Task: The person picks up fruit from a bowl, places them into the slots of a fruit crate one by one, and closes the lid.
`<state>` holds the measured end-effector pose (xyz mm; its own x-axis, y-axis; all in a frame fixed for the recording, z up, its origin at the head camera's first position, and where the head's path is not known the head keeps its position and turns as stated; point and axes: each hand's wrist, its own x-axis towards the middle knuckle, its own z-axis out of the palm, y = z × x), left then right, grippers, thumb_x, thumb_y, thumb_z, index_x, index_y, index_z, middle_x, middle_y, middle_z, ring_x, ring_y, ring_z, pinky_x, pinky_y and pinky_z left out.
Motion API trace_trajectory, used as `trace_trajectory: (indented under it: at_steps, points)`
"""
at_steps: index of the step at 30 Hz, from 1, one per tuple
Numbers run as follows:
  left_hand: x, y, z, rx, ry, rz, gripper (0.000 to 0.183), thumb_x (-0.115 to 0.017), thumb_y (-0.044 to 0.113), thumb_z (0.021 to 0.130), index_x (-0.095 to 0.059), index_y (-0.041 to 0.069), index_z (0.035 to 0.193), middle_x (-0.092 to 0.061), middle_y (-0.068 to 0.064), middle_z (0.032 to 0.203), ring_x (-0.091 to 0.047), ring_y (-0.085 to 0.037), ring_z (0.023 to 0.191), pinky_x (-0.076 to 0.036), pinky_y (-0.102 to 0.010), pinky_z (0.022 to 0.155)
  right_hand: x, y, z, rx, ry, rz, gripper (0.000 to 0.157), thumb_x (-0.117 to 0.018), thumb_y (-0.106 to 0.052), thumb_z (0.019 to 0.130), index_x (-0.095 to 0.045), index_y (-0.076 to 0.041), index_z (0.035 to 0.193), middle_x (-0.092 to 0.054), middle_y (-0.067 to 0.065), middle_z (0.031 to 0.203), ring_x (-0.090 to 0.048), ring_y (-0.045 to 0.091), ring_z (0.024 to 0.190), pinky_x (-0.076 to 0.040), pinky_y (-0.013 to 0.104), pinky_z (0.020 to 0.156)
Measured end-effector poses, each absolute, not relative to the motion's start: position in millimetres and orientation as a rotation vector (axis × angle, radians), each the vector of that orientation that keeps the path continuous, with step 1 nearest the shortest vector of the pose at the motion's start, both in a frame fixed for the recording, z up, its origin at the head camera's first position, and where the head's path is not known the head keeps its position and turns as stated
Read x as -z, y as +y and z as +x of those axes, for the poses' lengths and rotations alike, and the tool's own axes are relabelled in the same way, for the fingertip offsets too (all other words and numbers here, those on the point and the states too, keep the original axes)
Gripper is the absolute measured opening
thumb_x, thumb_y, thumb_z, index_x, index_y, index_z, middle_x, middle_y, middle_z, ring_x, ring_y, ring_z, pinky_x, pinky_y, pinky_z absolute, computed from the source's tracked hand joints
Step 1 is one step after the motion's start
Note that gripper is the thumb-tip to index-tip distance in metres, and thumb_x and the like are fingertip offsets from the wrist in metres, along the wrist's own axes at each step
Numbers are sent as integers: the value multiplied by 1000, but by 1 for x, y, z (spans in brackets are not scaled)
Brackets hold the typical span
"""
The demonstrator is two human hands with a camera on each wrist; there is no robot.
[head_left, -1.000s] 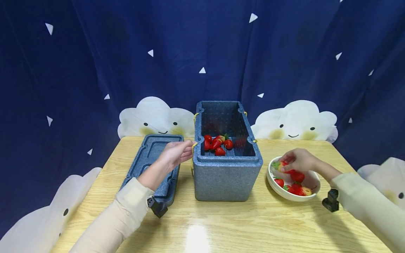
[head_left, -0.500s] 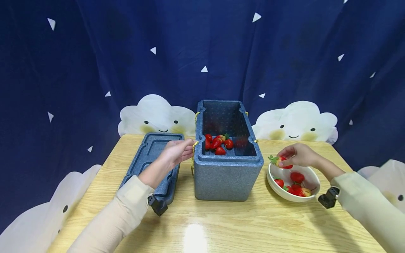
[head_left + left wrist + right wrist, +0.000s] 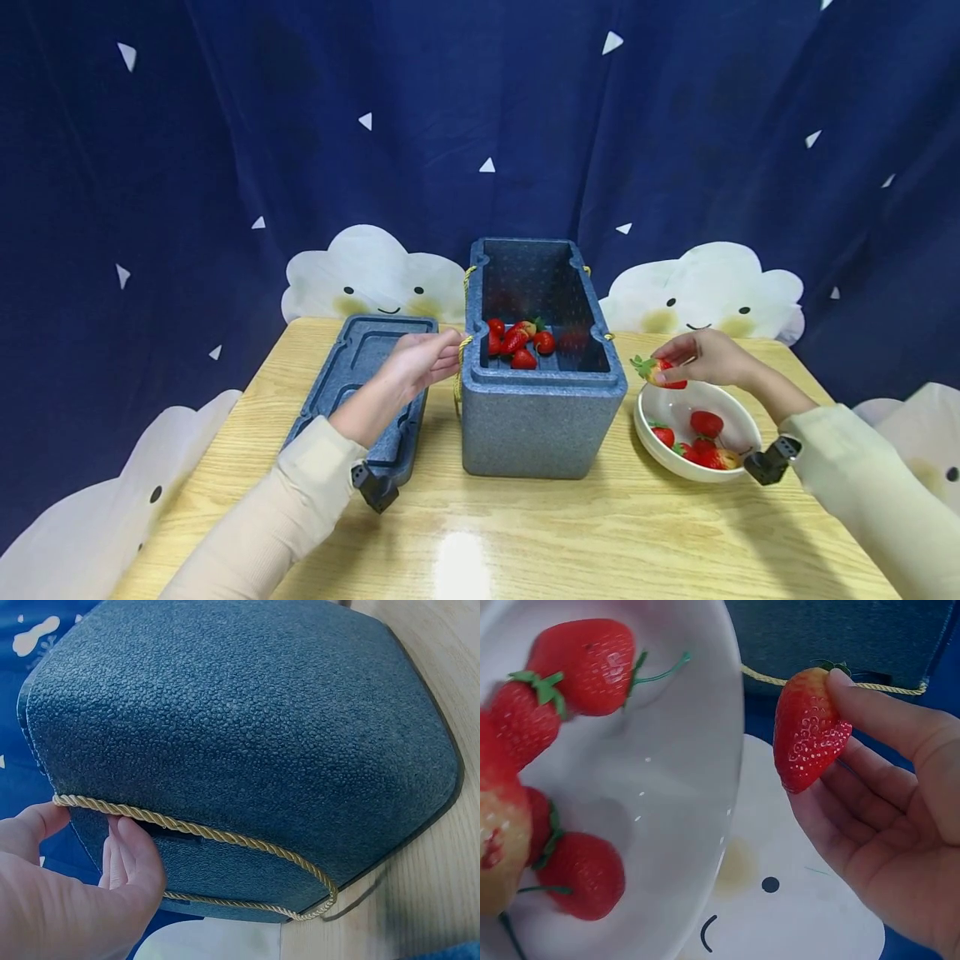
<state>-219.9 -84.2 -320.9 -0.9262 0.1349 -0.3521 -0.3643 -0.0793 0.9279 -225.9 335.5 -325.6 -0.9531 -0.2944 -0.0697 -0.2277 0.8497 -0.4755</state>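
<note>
My right hand (image 3: 708,358) pinches a strawberry (image 3: 663,375) between thumb and fingers, above the far side of a white bowl (image 3: 652,442). In the right wrist view this strawberry (image 3: 810,727) is red with a yellowish top and green leaves, apart from the bowl wall. Several other strawberries (image 3: 705,423) lie in the bowl. My left hand (image 3: 423,362) rests against the left side of a blue-grey foam box (image 3: 532,429), its fingertips beside a yellow rope handle (image 3: 247,840). The box stands open at the top, with several strawberries (image 3: 517,337) on its floor.
The box's lid (image 3: 382,354) lies on the wooden table (image 3: 570,533) to the left, partly behind my left forearm. A second rope handle (image 3: 609,337) hangs on the box's right side. Behind the table hangs a dark blue curtain (image 3: 420,183) with white clouds.
My right hand has lifted the strawberry up out of the bowl, moving slightly left and away from me. The left hand has stayed at the box's side.
</note>
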Motion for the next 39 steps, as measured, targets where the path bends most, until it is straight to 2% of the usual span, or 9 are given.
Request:
trace_trajectory:
  at_steps: [4, 11, 18, 24, 32, 39]
  points:
    - [321, -84, -219, -2069, 1867, -256, 45, -58, 15, 89, -53, -3, 129, -63, -7, 107, -64, -5, 80, -50, -36, 104, 321, 334, -228, 744, 2900, -379, 49, -81, -33, 75, -69, -1, 110, -74, 12, 99, -66, 14, 86, -53, 17, 69]
    - [321, -84, -219, -2071, 1868, -260, 45, -58, 16, 90, -52, -3, 130, -63, -10, 114, -64, -6, 81, -51, -35, 102, 315, 332, -230, 785, 2931, -369, 49, -81, -34, 76, -69, -2, 111, -73, 14, 101, -67, 14, 87, -53, 17, 70]
    - [322, -83, -220, -2074, 1867, -265, 44, -59, 15, 88, -54, -2, 128, -63, -6, 103, -64, -5, 78, -58, -24, 85, 312, 330, -233, 845, 2941, -334, 51, -79, -35, 77, -68, -2, 113, -74, 13, 101, -65, 8, 83, -52, 17, 69]
    - [323, -84, -220, -2086, 1866, -268, 44, -59, 14, 87, -54, -4, 127, -63, -3, 92, -64, -5, 74, -57, -20, 75, 311, 328, -236, 978, 2927, -312, 49, -78, -32, 80, -66, -1, 116, -73, 12, 101, -61, -2, 75, -52, 16, 67]
    - [325, -83, -220, -2087, 1867, -265, 43, -59, 14, 88, -54, -4, 127, -64, -3, 95, -64, -5, 76, -54, -32, 97, 307, 324, -242, 1098, 2904, -274, 53, -77, -34, 81, -64, -2, 120, -71, -14, 90, -63, -2, 78, -51, 14, 72]
    - [323, -83, -219, -2088, 1867, -258, 43, -58, 13, 89, -54, -5, 127, -64, -2, 91, -64, -5, 75, -52, -34, 101, 299, 317, -247, 1137, 2897, -316, 52, -76, -32, 82, -63, 1, 120, -71, -11, 92, -64, -1, 78, -52, 14, 71]
